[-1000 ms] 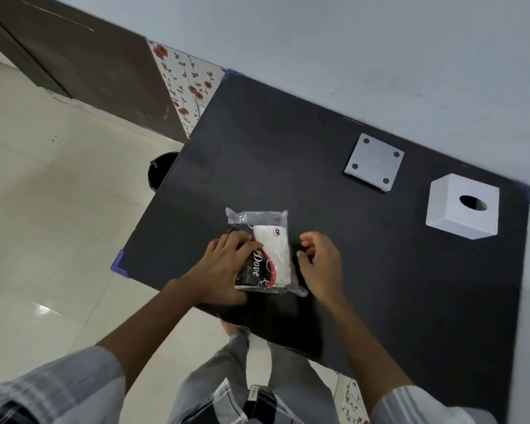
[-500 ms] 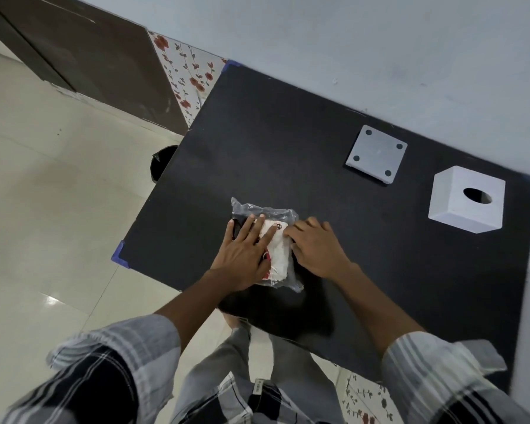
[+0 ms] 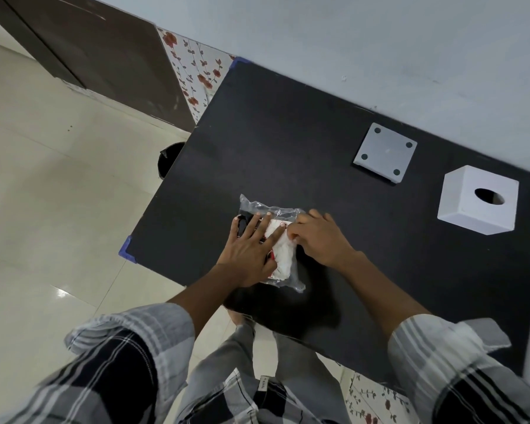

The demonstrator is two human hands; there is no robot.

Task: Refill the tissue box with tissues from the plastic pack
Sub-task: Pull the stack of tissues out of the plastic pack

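Observation:
The plastic pack [image 3: 283, 260] of white tissues lies flat near the front edge of the black table [image 3: 288, 142]. My left hand [image 3: 251, 255] presses down on its left half with the fingers spread. The curled fingers of my right hand [image 3: 321, 240] pinch the clear wrapper at the pack's upper right corner. Much of the pack is hidden under both hands. The white cube tissue box [image 3: 479, 203] with an oval hole on top stands at the far right of the table, well away from both hands.
A flat white square panel [image 3: 384, 156] with four dark dots lies on the table behind the pack, left of the box. A black bin [image 3: 170, 157] stands on the floor by the table's left edge. The wall runs along the table's far side.
My left hand has gone from gripping the pack's side to lying flat on top of it. My right hand has moved from beside the pack onto its upper right corner.

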